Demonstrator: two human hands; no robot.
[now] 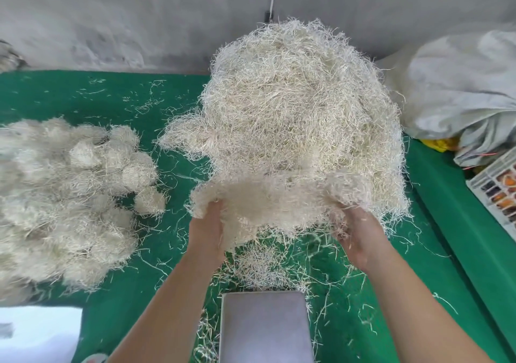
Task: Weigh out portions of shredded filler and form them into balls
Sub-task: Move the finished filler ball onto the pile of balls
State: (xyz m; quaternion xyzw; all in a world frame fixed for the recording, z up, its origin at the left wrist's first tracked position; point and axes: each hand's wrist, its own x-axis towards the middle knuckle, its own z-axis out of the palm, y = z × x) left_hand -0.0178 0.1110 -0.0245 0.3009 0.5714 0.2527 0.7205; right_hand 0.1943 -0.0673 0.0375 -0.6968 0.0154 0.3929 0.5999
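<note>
A tall heap of pale shredded filler point(301, 105) stands on the green table point(117, 293) at centre back. Both hands hold a blurred tuft of filler point(273, 198) pulled from the heap's front, lifted above the table. My left hand point(206, 231) grips the tuft's left end, fingers buried in the strands. My right hand point(360, 234) grips its right end. The steel scale platform point(265, 326) lies bare directly below, near the front edge. A pile of formed filler balls point(72, 192) sits at the left.
Loose strands litter the green surface around the scale. A crumpled grey bag point(460, 91) lies at back right, with a compartmented tray point(497, 189) in front of it. A white sheet point(39, 334) is at the front left. A grey wall rises behind.
</note>
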